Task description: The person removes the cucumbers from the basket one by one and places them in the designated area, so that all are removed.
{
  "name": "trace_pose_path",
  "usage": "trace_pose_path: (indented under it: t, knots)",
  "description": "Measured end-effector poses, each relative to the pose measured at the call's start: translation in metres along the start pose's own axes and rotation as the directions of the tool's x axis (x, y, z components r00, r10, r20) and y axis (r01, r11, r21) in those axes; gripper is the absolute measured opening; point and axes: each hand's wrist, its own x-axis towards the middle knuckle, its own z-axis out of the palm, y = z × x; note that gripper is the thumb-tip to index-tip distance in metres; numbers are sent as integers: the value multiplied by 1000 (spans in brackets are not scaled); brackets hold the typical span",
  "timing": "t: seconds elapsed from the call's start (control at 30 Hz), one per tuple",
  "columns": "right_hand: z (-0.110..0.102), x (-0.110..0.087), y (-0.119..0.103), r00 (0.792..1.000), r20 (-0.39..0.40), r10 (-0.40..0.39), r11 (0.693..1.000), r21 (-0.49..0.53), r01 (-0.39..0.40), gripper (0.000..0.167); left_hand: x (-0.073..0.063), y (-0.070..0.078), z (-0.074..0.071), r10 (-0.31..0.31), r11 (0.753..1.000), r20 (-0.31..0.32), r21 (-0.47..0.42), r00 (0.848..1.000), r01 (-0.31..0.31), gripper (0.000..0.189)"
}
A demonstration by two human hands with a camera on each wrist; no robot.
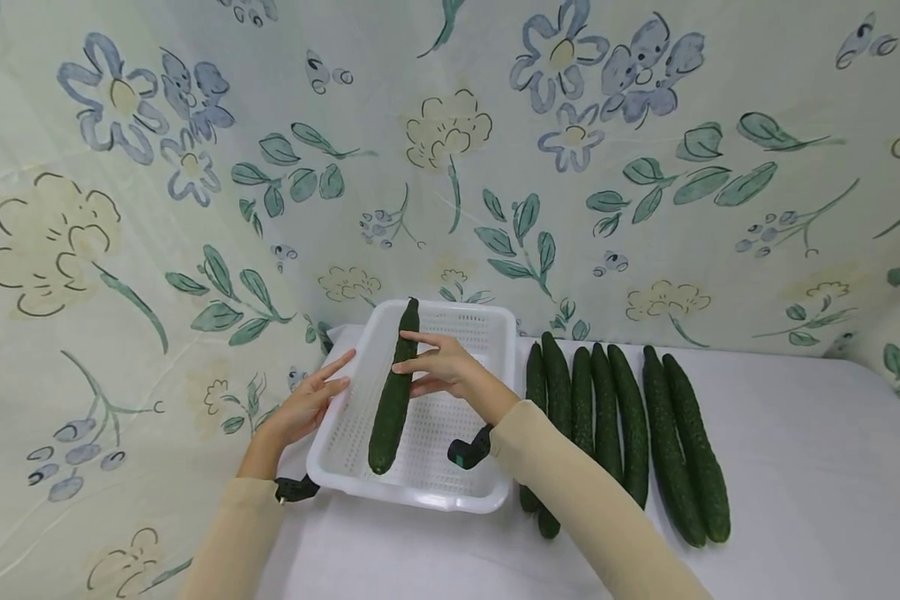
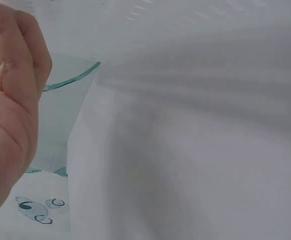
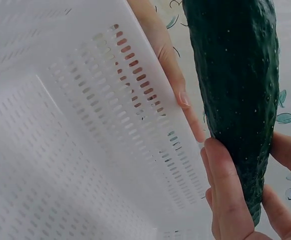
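My right hand (image 1: 446, 367) holds a long dark green cucumber (image 1: 390, 421) over the white perforated basket (image 1: 468, 502), gripping it nearer its narrow stem end. In the right wrist view the thumb and fingertips (image 3: 224, 172) pinch the cucumber (image 3: 235, 75) from both sides, and its bumpy skin shows. My left hand (image 1: 307, 406) rests along the outside of the basket's left wall, fingers extended by the rim. Part of that hand shows through the wall's slots in the right wrist view. The basket's visible floor is bare.
Several cucumbers (image 1: 630, 425) lie side by side to the right of the basket, some partly hidden by the right sleeve (image 1: 570, 492). They rest on a white-covered table (image 1: 810, 467). A floral cloth (image 1: 390, 167) hangs behind and at the left.
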Motion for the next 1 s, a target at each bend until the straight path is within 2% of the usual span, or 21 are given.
trace_pose_path:
  t: [0.23, 0.43, 0.77, 1.0]
  knots:
    - [-12, -11, -10, 999, 23, -33, 999, 8, 33, 70, -2, 3, 2, -16, 1000, -25, 7, 1000, 16, 58]
    - [-25, -20, -13, 998, 8, -55, 998, -3, 55, 69, -3, 4, 2, -22, 1000, -17, -18, 1000, 22, 57]
    - [-53, -38, -16, 995, 5, -98, 995, -31, 98, 71, -3, 6, 4, -33, 999, -27, -31, 999, 32, 58]
    - [-76, -54, -13, 992, 11, -129, 988, -81, 129, 73, -3, 4, 4, -40, 999, -47, -6, 998, 40, 59]
